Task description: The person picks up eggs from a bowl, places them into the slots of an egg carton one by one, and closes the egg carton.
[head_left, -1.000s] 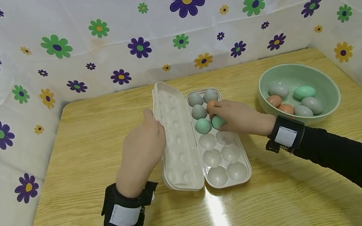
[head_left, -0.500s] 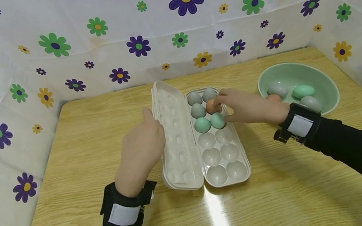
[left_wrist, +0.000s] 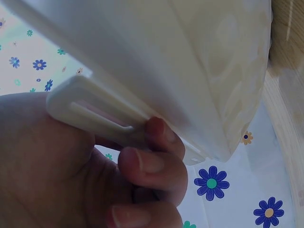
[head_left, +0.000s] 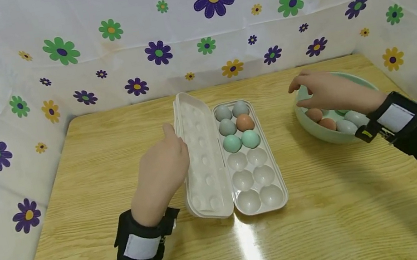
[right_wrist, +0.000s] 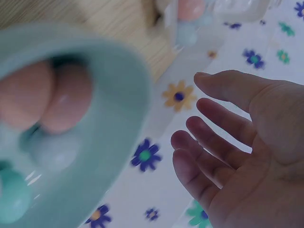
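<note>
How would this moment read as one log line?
left hand: holding egg carton lid | right hand: empty, near green bowl | carton tray: six eggs, six empty cups

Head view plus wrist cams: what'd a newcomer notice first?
Probably the flowered backdrop, bold purple, green and yellow behind the wooden table. Next, the open egg carton mid-table, its far six cups filled with eggs, one of them brown, and its near six empty. Then the pale green bowl at the right, holding more eggs and partly covered in the head view by the right grip.
</note>
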A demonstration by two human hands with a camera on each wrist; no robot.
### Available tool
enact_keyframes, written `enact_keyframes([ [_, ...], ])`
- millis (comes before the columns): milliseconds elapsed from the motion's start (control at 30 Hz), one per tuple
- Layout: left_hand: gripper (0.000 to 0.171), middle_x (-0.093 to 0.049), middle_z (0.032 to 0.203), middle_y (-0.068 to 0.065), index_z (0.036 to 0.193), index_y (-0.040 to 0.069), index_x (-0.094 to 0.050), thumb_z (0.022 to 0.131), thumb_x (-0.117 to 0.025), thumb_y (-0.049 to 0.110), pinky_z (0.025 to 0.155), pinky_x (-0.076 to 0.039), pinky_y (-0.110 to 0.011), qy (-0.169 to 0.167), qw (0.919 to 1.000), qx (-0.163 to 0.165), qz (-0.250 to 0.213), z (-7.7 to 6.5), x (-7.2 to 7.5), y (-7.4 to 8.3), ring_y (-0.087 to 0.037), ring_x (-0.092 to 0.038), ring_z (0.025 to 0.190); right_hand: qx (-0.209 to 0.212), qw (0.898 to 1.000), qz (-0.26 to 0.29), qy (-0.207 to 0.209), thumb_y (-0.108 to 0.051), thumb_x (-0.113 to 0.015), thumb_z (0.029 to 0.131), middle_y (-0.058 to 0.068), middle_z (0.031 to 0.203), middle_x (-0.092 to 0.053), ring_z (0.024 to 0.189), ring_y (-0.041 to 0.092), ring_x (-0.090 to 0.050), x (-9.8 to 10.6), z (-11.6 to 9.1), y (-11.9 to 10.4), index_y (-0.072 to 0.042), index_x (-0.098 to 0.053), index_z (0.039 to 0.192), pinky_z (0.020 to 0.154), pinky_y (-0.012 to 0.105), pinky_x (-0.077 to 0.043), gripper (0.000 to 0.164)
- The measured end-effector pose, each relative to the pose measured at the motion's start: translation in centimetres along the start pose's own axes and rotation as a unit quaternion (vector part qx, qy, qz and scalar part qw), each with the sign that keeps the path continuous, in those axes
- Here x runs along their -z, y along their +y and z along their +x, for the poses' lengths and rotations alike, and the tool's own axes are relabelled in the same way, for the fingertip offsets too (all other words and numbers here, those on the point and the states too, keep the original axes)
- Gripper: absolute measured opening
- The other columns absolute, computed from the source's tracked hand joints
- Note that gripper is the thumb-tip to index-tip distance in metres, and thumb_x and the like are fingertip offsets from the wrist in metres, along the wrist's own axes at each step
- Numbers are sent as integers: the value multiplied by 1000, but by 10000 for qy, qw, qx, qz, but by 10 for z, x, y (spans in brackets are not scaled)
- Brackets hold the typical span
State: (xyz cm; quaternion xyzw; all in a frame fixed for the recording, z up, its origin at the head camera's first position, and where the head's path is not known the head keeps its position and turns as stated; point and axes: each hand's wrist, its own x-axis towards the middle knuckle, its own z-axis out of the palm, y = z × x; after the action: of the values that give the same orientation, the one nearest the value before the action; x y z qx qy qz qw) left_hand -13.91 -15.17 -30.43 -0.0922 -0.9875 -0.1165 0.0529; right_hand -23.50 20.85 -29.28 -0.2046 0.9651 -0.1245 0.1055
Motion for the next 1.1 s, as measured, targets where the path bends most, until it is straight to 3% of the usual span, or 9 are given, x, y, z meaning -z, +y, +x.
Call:
enact_keyframes([
  [267,45,-43,51,-4,127,-14,-29,98,-29,20,33,-28,-27,-75,9999,72,-15,0,0,0,-16,-41,38,79,9999,-36,117,-26,-63,85,17,114,-53,96,27,-49,-14,-8,36,-6,-58,112,79,46,-44,34],
  [600,47,-43,51,-4,130,-15,-28,98,-29,20,33,-28,-27,-139,9998,116,-80,-2,0,-1,-16,-41,38,8,10000,43,6,-27,-65,84,20,115,-48,99,30,-49,-34,-5,50,-5,-57,115,82,48,-42,39],
  [700,47,-43,52,-4,130,-14,-27,98,-29,20,34,-28,-28,-110,9998,120,-140,-2,0,-1,-16,-41,38,138,9999,-8,-9,-20,-63,84,18,110,-50,93,26,-50,-40,-3,53,-5,-56,115,77,43,-44,35],
  [900,48,-43,51,-4,131,-15,-27,97,-28,20,34,-28,-28,-46,9999,90,-54,0,0,0,-16,-41,38,259,9994,190,-132,-8,-58,85,13,95,-49,77,21,-51,-52,-1,56,-3,-54,115,53,31,-47,31],
  [1100,49,-43,50,-4,131,-15,-27,97,-29,20,34,-28,-27,-44,9999,91,-15,0,0,0,-16,-41,38,258,9996,-31,-73,-4,-53,86,11,92,-48,79,23,-47,-59,0,56,-4,-53,116,49,32,-44,30],
])
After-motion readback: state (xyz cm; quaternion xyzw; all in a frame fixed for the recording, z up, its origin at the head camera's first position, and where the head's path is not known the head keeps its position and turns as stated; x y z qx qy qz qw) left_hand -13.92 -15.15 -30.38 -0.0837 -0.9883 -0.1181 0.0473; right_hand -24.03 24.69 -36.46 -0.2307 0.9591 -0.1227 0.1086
